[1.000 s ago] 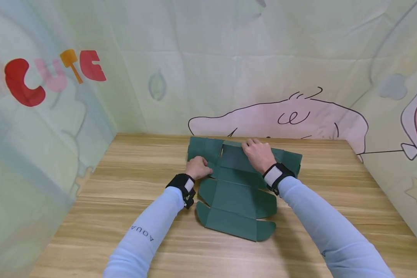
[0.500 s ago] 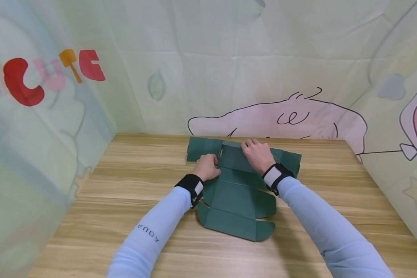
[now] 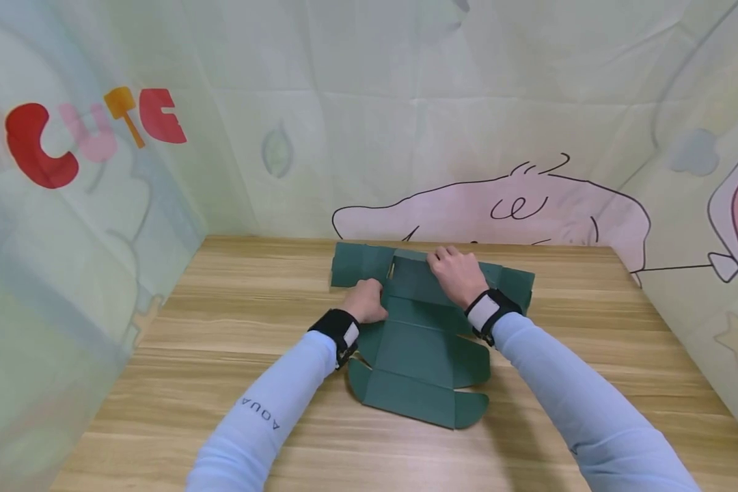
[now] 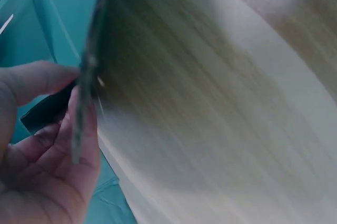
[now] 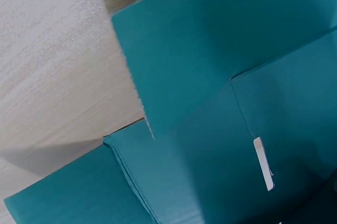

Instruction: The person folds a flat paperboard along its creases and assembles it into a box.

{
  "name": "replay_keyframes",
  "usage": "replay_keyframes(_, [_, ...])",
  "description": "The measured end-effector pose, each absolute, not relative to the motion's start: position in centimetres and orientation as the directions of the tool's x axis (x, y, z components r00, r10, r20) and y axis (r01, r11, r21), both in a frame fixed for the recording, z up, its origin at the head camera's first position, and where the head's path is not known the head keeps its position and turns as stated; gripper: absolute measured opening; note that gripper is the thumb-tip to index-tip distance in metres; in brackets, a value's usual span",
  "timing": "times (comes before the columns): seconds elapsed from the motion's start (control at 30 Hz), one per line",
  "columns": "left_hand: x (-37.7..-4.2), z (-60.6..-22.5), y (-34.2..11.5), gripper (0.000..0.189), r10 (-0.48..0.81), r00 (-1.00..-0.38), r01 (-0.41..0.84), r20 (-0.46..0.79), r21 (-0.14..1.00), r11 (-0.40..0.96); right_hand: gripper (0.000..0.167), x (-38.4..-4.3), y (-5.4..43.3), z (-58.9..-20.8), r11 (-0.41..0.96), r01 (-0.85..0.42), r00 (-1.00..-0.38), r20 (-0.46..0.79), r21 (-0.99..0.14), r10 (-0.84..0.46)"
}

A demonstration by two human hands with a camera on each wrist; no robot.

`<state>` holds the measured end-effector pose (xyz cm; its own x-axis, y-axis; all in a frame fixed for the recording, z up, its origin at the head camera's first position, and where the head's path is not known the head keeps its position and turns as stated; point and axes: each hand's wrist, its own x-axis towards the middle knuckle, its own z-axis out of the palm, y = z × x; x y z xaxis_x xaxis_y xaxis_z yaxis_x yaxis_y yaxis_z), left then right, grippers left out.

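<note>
on table (image 3: 240, 396): unfolded box (image 3: 413, 352), left hand (image 3: 365, 301) pinching flap (image 4: 94, 29)

Room between sleeves (image 3: 270, 403), over table (image 3: 369, 461), before green cardboard (image 3: 413, 355) — backdrop (image 3: 369, 130) blocks far side.

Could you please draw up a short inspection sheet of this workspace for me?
Surface: wood-grain table.
Job's things: green cardboard, creased, largely spread out, with side flaps.
Clutter: nothing seen.
Hands: left hand pinches a flap on the cardboard's left side; right hand has its fingers curled over the far edge, thumb hidden.
Cables: nothing seen.
Surroundings: pale printed backdrop behind and beside the table, with "CUTE" lettering on the left.
</note>
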<state>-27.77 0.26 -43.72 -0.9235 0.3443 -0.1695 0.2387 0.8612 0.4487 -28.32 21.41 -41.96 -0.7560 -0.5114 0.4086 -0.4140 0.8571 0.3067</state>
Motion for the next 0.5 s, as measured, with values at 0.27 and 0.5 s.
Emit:
replay_keyframes(0.27, [-27.77, -44.09, 0.41, 0.037, 0.361, -0.923, 0.282, -0.132, 0.406, 0.869, 0.016, -28.26, 21.6, -41.95, 0.852, -0.418, -0.749, 0.413, 0.314, -0.519])
replay_keyframes(0.5, [-27.76, -44.23, 0.17, 0.041, 0.329, -0.931, 0.238, -0.158, 0.421, 0.875, 0.015, -28.23, 21.5, -41.84, 0.855, -0.418, -0.74, 0.43, 0.309, -0.517])
